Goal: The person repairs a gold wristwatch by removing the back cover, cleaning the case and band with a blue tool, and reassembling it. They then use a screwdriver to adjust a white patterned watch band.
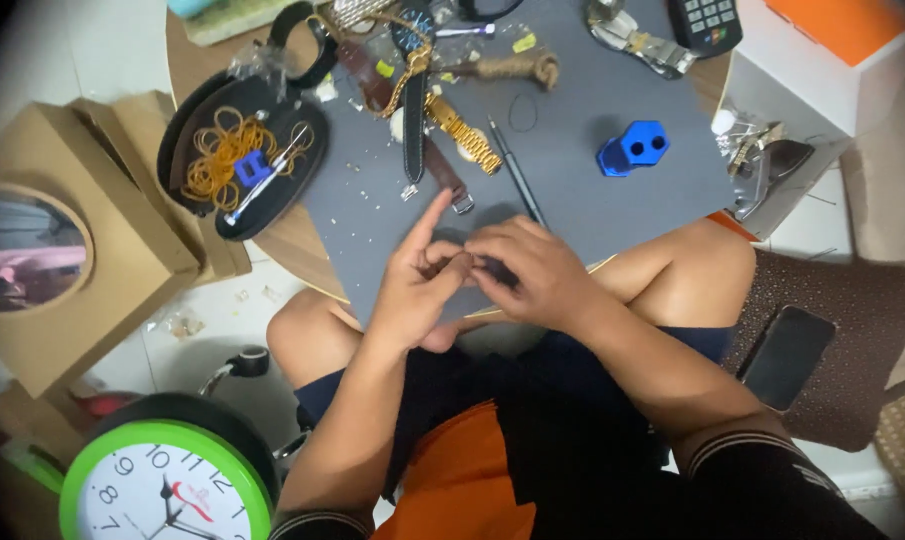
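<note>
My left hand (pixel 419 283) and my right hand (pixel 528 272) meet at the near edge of a grey mat (pixel 592 200). Their fingertips pinch a small dark object (pixel 484 268) between them; it is mostly hidden, so I cannot tell what it is. My left index finger points up and away. A thin black tool (pixel 513 168) lies on the mat and runs under my right hand. Just beyond lie a gold metal watch band (pixel 464 132) and a black leather strap (pixel 414 120).
A blue block with two holes (pixel 633 147) sits on the mat's right. An oval black tray (pixel 242 160) with rubber bands lies left. A green-rimmed wall clock (pixel 162 485) and cardboard boxes (pixel 67 240) are on the floor left. A phone (pixel 785 355) rests on a brown cushion right.
</note>
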